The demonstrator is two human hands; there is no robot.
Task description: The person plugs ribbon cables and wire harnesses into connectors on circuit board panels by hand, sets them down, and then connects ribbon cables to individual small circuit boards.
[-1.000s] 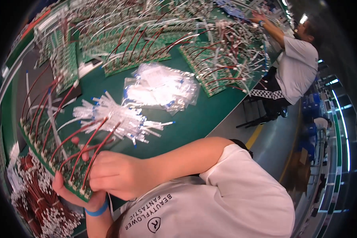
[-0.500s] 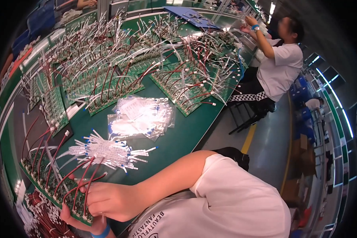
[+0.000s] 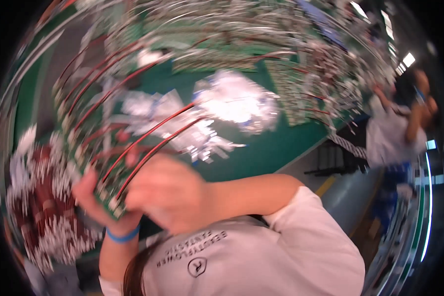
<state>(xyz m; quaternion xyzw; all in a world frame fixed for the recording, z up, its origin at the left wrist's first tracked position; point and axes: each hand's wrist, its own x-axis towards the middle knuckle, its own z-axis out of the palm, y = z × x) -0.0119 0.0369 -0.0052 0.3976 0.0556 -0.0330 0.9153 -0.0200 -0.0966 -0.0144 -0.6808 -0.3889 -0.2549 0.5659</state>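
**Handling a Wired Circuit Board: Hold and Hand State**

The board (image 3: 114, 183) is being held at the left of the view, in front of the person, with its near end in the left hand (image 3: 97, 208). Whether the far end is being supported by anything is not showing.

The left hand is being kept partly closed: the near end is being gripped, with the thumb lying along the outer edge. The right hand (image 3: 167, 190) is being held curled just beside the same end, close to the red wires (image 3: 186, 108). Its fingertips are being hidden and blurred, so whether anything is being pinched cannot be told.

Beyond the hands, white cables (image 3: 182, 126) and a clear bag (image 3: 237, 106) are lying on the green table (image 3: 241, 153). Bundles of dark red leads (image 3: 47, 182) are lying to the left of the board.

Handling, as judged: the board is being taken as light and stiff, but fragile under bending, and the wires as springy and easily snagged. Hold is best being taken by the bare long edges, with the far end being supported. The wires are not to be used for lifting, since their joints would be being strained.
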